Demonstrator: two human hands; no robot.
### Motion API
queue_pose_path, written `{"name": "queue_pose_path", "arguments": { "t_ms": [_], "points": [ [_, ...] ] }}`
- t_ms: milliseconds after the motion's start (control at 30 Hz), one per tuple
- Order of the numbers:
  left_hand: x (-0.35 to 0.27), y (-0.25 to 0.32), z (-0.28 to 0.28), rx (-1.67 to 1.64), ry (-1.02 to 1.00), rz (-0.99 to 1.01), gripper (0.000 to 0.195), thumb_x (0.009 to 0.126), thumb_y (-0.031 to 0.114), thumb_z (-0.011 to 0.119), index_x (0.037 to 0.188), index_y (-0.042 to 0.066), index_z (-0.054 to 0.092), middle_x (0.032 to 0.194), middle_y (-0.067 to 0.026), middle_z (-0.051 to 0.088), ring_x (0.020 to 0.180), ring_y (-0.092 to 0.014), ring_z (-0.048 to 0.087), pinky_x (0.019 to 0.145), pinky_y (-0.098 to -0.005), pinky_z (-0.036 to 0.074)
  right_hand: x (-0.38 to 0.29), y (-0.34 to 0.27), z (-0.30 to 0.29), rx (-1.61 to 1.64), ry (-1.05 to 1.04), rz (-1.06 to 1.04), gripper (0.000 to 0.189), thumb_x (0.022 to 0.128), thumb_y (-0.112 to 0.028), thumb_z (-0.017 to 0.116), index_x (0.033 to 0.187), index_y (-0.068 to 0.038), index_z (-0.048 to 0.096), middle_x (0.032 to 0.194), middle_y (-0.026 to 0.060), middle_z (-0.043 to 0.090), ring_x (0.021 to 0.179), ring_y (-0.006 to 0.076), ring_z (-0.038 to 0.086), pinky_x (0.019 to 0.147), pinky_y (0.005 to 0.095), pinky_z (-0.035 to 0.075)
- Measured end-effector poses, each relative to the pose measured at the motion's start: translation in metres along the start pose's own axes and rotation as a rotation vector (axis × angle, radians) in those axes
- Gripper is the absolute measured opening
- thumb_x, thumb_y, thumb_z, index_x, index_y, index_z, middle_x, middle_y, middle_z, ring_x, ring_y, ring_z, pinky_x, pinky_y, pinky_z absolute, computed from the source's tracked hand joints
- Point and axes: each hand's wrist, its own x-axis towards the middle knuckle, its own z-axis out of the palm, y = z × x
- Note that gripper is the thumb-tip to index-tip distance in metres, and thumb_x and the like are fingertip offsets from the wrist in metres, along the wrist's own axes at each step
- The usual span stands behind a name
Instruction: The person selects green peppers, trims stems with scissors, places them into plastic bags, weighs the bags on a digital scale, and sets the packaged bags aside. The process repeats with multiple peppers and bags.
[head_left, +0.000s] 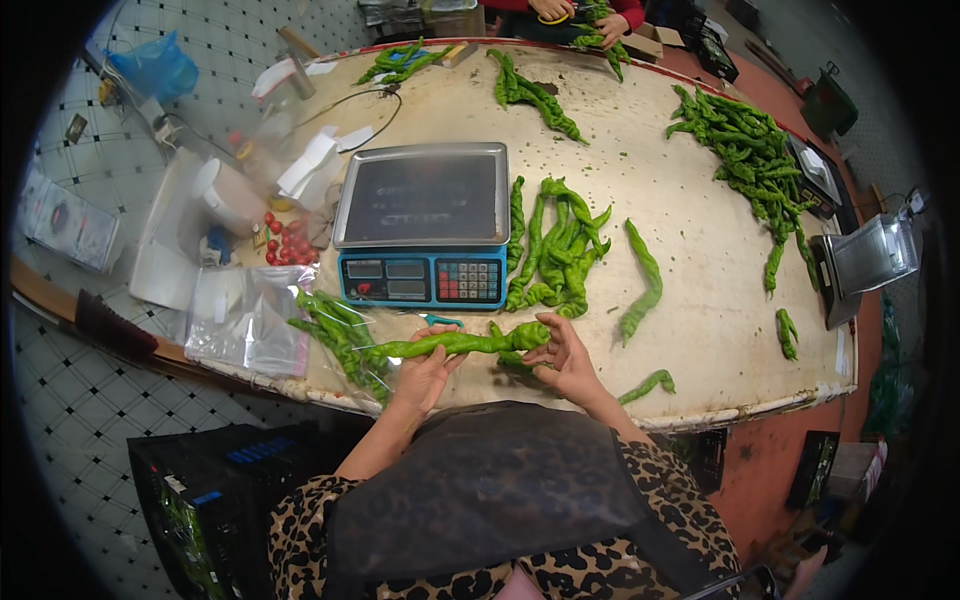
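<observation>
A long, twisted green pepper (465, 343) is stretched between my two hands above the table's near edge. My left hand (425, 375) grips it near its left end, and my right hand (566, 360) pinches the knobbly right end. Under my right hand another green pepper shows in part. To the left, several green peppers (341, 337) lie in a clear plastic bag. Teal-handled scissors (441, 320) rest beyond my left hand, in front of a blue scale (421, 277) with a bare metal tray. Beside the scale is a loose group of green peppers (562, 247).
A large pepper heap (750, 150) and a second scale (832, 281) stand right. Single peppers lie nearer. Stacked clear bags (244, 322), red tomatoes (289, 244) and a white container (225, 195) are left. Across the table (637, 150), a co-worker's hands (611, 28) hold peppers and yellow-handled scissors.
</observation>
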Motion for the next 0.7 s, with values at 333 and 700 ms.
{"name": "queue_pose_path", "arguments": {
  "t_ms": [333,700],
  "points": [
    [0.000,0.002,-0.001,0.136,0.033,-0.057,0.025,0.098,0.017,0.057,0.120,0.009,0.052,0.125,-0.0130,0.058,0.122,-0.029,0.055,0.100,-0.0462,0.046,0.002,0.008,-0.007,0.123,0.021,0.098,0.046,0.096,-0.004,0.058,0.139,-0.006,0.042,0.100,0.0087,0.055,0.072,0.0159,0.064,0.064,0.0295,0.056],
    [0.008,0.001,0.009,-0.017,0.002,-0.105,0.021,0.100,0.023,0.053,0.115,0.008,0.051,0.108,-0.0089,0.062,0.115,-0.030,0.059,0.095,-0.0494,0.049,-0.008,0.027,-0.023,-0.547,0.156,0.041,0.042,0.097,-0.024,0.059,0.130,-0.001,0.048,0.094,0.0164,0.064,0.074,0.0302,0.065,0.064,0.0362,0.053]
  ]
}}
